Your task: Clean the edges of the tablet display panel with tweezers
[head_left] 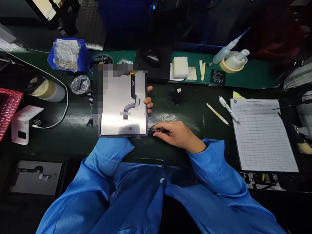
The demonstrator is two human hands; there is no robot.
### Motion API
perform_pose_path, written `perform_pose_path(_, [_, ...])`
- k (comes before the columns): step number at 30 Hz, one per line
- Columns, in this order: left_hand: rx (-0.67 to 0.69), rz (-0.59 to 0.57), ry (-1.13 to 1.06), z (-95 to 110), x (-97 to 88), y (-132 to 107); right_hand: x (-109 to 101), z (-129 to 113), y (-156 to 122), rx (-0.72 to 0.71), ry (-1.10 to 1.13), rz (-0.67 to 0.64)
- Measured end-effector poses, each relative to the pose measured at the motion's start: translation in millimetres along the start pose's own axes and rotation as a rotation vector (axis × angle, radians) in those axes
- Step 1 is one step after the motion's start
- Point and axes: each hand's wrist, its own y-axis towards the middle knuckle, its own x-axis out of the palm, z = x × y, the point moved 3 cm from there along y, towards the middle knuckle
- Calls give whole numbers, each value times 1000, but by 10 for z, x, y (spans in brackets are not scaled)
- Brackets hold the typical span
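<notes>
A tablet display panel (113, 100) is held up with its silvery back facing me, a dark flex cable (133, 87) running down it. My left hand (148, 101) supports the panel from underneath. Only its fingertips show, curled round the right edge; the palm is hidden. In my right hand (181, 135) I pinch a pair of slim, dark tweezers (162, 130), partly covered by my fingers. Their pale tip meets the panel's lower right corner or lies just beside it; I cannot tell which.
Dark scraps (175, 97) lie beyond my right hand. To the right are a pen (229, 110), a thin stick (217, 114) and a printed form (265, 139). A blue bin (84, 55) stands back left, a white cable (66, 107) loops nearby, and another panel (36, 178) lies lower left.
</notes>
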Motion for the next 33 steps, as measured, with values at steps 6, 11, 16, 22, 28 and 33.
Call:
perform_pose_path(6, [-29, -9, 6, 29, -22, 12, 2, -4, 4, -53, -46, 0])
perform_pose_path(11, [15, 1, 16, -11, -53, 26, 4, 1, 9, -72, -75, -32])
perform_pose_path(16, [22, 1, 23, -17, -26, -11, 5, -8, 1, -18, -39, -53])
perform_pose_path(22, [0, -24, 26, 29, -59, 25, -1, -12, -6, 52, 16, -44])
perform_pose_path(28, [-8, 14, 32, 2, -102, 66, 2, 1, 10, -65, -71, -35])
perform_pose_path(33, [-39, -16, 39, 31, -97, 83, -3, -16, 18, -51, -64, -52])
